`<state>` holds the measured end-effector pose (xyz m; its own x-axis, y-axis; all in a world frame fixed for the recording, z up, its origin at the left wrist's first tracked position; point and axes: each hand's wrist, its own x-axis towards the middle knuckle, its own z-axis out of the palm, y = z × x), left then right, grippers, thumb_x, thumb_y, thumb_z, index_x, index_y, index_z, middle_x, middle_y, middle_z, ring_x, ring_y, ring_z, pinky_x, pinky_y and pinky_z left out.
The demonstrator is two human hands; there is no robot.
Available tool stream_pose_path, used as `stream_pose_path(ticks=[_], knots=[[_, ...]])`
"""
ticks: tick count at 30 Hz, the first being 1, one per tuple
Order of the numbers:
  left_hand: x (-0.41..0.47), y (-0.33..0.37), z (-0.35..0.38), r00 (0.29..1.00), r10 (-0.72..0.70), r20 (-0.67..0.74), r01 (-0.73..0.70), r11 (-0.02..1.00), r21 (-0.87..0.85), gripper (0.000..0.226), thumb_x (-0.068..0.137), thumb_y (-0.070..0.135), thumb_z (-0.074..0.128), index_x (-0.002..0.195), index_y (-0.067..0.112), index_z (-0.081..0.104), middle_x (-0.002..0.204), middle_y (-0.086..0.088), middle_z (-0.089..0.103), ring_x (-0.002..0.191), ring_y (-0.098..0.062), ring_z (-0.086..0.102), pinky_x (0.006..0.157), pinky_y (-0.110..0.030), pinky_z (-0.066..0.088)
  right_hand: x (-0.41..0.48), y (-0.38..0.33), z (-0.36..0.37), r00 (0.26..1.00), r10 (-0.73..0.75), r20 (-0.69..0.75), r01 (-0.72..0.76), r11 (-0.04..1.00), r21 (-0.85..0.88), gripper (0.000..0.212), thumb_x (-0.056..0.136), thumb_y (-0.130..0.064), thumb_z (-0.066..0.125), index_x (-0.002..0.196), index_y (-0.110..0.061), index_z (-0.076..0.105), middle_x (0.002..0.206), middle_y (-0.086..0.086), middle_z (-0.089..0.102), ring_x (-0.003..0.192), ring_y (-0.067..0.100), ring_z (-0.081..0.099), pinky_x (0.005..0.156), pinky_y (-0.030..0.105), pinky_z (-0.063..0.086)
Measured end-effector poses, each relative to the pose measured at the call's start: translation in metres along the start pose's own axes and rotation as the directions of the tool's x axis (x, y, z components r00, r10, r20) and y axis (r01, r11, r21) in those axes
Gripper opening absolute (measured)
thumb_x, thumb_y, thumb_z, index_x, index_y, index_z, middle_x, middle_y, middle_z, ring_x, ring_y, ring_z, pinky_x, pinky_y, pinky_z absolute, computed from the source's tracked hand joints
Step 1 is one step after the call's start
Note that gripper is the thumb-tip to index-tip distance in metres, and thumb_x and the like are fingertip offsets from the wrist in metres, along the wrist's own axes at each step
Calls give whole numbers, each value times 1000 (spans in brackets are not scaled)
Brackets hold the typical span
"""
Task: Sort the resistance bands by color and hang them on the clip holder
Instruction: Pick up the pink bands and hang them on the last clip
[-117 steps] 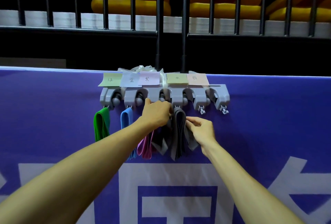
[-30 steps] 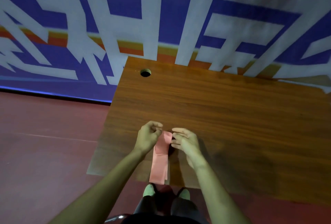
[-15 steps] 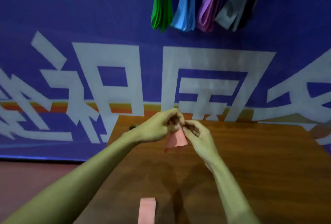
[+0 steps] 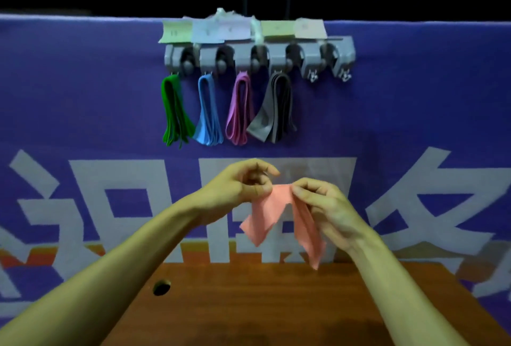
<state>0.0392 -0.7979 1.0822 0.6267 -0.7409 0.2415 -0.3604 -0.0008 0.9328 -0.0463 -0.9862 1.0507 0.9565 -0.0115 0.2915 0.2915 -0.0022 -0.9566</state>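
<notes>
Left hand and right hand both pinch thin salmon-pink rubber resistance band, held above brown wooden surface, below far grey plastic clip holder.

Lifted clear of the table since a second ago: pink band, now pinched higher between left hand and right hand, spread wider, tails dangling.

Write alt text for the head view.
A person's left hand and right hand pinch a salmon-pink flat elastic resistance band between them above a brown wooden table. Behind, a grey plastic clip holder on a purple banner holds green bands, blue bands, purple bands and grey-black bands; its two rightmost clips are bare.
</notes>
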Motion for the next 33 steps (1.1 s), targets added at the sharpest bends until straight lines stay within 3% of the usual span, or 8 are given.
stream_pose_path(ticks=[4, 7, 11, 16, 21, 27, 31, 33], knots=[[28, 14, 11, 997, -63, 42, 65, 996, -64, 24, 93, 2, 55, 116, 6, 61, 92, -9, 61, 87, -17, 60, 79, -26, 51, 26, -32, -26, 994, -108, -3, 108, 993, -53, 21, 85, -17, 62, 93, 1, 70, 86, 14, 70, 81, 22, 64, 79, 33, 51], [51, 32, 14, 997, -63, -33, 59, 993, -104, 21, 92, 2, 56, 111, -2, 63, 99, -13, 66, 93, -21, 63, 81, -27, 54, 42, -55, -42, 988, -150, -31, 145, 981, -132, 20, 89, -12, 60, 97, 3, 71, 94, 19, 71, 86, 23, 65, 83, 35, 52], [81, 57, 7, 993, -23, -114, 19, 999, -39, 16, 89, 9, 62, 101, 1, 70, 99, -16, 70, 98, -29, 65, 93, -40, 52, 63, -81, -60, 983, -176, -57, 161, 965, -207, 19, 90, -13, 62, 100, -2, 72, 98, 15, 73, 88, 21, 68, 82, 34, 55], [119, 86, -2, 987, 26, -161, -4, 991, 134, 16, 89, 16, 65, 97, 3, 72, 87, -9, 68, 81, -18, 59, 79, -31, 51, 89, -106, -79, 967, -174, -184, 157, 982, -105, 13, 87, -11, 67, 97, -4, 72, 78, 2, 72, 65, 7, 65, 54, 17, 48], [160, 115, -7, 971, 136, -196, -75, 954, 290, 14, 92, 14, 61, 96, 4, 71, 89, -9, 65, 81, -15, 57, 73, -23, 49, 119, -117, -90, 928, -163, -336, 183, 983, 28, 12, 87, -14, 68, 97, -9, 74, 89, 7, 74, 77, 14, 67, 65, 28, 53], [201, 133, -8, 930, 255, -266, -66, 825, 561, 14, 89, 10, 60, 89, 3, 72, 80, -8, 70, 66, -8, 61, 62, -17, 49, 161, -121, -97, 844, -148, -516, 194, 980, 36, 5, 85, -15, 72, 86, -19, 75, 94, 6, 74, 86, 20, 68, 80, 37, 57], [225, 136, -15, 888, 338, -312, 3, 674, 739, 21, 83, 6, 55, 72, 12, 72, 68, 1, 69, 63, -10, 62, 60, -21, 49, 182, -114, -99, 773, -249, -584, 227, 967, -112, 5, 84, -17, 73, 83, -22, 76, 86, -4, 74, 88, 12, 68, 80, 28, 56], [234, 133, -18, 881, 348, -319, 63, 582, 811, 22, 83, 7, 55, 75, 15, 74, 68, 6, 64, 66, -11, 56, 58, -22, 43, 186, -110, -101, 744, -294, -600, 218, 956, -198, 7, 83, -19, 73, 79, -25, 75, 81, -9, 72, 84, 7, 66, 71, 20, 52]])
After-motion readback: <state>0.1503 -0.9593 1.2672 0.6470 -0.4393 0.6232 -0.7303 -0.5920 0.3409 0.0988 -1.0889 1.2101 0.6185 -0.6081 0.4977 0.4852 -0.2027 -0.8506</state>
